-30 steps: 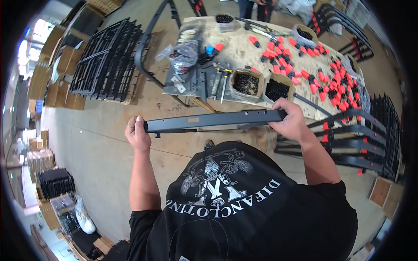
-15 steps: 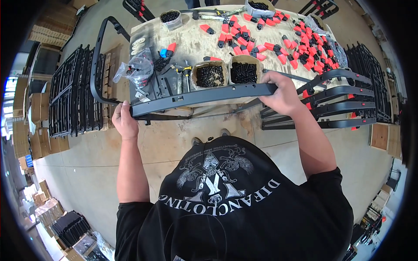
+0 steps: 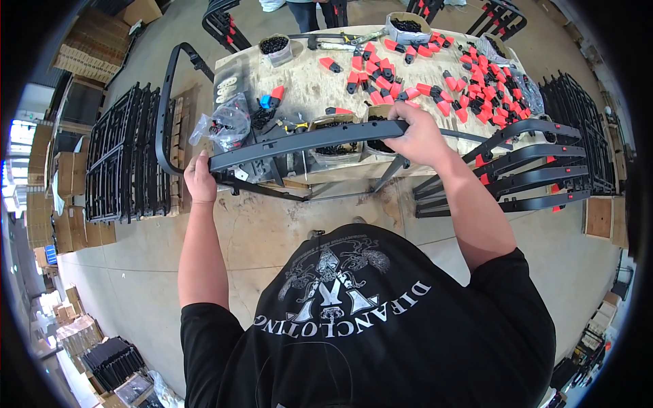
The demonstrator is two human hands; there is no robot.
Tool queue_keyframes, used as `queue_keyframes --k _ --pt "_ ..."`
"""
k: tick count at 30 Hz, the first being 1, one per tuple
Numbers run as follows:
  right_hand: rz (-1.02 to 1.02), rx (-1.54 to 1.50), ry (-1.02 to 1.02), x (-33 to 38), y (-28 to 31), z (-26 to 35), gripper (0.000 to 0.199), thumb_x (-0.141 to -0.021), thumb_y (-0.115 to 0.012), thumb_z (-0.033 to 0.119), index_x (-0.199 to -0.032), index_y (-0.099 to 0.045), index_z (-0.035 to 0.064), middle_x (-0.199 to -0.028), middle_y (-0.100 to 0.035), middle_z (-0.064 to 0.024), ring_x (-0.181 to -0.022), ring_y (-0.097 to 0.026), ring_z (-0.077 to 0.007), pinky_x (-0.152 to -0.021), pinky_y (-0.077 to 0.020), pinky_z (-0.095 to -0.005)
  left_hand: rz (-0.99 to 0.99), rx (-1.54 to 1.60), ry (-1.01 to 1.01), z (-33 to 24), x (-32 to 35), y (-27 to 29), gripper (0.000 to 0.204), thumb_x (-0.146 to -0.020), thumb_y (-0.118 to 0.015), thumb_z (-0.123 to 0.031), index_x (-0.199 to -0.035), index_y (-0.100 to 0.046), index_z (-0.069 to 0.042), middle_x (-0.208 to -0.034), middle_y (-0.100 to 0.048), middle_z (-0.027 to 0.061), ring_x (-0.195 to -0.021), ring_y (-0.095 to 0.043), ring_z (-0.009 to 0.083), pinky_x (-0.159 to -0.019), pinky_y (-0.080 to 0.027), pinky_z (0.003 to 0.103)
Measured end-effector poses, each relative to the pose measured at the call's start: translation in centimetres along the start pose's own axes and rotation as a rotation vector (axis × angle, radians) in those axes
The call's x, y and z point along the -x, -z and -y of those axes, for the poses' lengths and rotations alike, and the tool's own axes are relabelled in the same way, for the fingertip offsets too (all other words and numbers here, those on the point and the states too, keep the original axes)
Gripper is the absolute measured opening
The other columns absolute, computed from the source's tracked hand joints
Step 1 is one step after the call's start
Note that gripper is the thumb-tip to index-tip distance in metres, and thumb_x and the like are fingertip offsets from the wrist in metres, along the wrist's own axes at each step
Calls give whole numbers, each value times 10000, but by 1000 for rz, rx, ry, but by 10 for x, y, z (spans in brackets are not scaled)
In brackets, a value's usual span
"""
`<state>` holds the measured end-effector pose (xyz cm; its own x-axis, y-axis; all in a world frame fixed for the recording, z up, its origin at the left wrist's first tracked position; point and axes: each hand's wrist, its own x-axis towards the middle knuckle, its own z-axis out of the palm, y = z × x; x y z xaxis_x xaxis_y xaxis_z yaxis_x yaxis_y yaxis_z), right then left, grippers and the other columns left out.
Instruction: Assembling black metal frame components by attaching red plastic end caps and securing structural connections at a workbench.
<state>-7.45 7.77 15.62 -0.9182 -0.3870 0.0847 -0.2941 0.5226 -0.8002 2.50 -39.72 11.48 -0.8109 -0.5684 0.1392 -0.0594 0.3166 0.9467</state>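
Observation:
Both hands are closed on a long black metal bar (image 3: 306, 141), which spans the front edge of the table. My left hand (image 3: 200, 178) grips its left end, with the thumb on top. At the other end, raised a little higher, my right hand (image 3: 416, 136) wraps around it. A curved black tube frame (image 3: 164, 112) rises beside my left hand; whether it joins the bar I cannot tell. Behind the bar, two boxes of small black parts, the left box (image 3: 333, 126) and the right box (image 3: 378, 113), are partly hidden.
On the wooden table (image 3: 303, 85) lie many red-and-black plastic pieces (image 3: 486, 81), a plastic bag (image 3: 231, 122) and a hammer (image 3: 330, 45). Black curved frames (image 3: 537, 163) stack at the right; black racks (image 3: 126, 153) stand left. A person (image 3: 309, 15) stands beyond the table.
The bar's right end has swung up and to the left with my right hand, now covering part of the boxes. My left hand has shifted slightly right in view.

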Motion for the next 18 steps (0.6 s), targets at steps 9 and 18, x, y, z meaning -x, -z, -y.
queue_keyframes --k 9,18 --pt "-193 -173 183 45 20 -49 535 -764 -852 192 -1219 -609 50 -1080 -646 -74 -1011 -619 -177 -918 -480 -316 -33 57 68 8 0 8 348 -974 -604 -293 -865 -644 34 -786 -553 -22 -751 -460 98 -703 -387 265" --pt "191 -350 -11 -39 -37 -193 248 -875 -695 124 -1083 -660 -6 -950 -713 -137 -835 -684 -232 -725 -534 -355 28 -596 -367 -21 1 14 272 -1000 -584 -254 -998 -654 9 -925 -649 108 -858 -604 200 -807 -479 314"
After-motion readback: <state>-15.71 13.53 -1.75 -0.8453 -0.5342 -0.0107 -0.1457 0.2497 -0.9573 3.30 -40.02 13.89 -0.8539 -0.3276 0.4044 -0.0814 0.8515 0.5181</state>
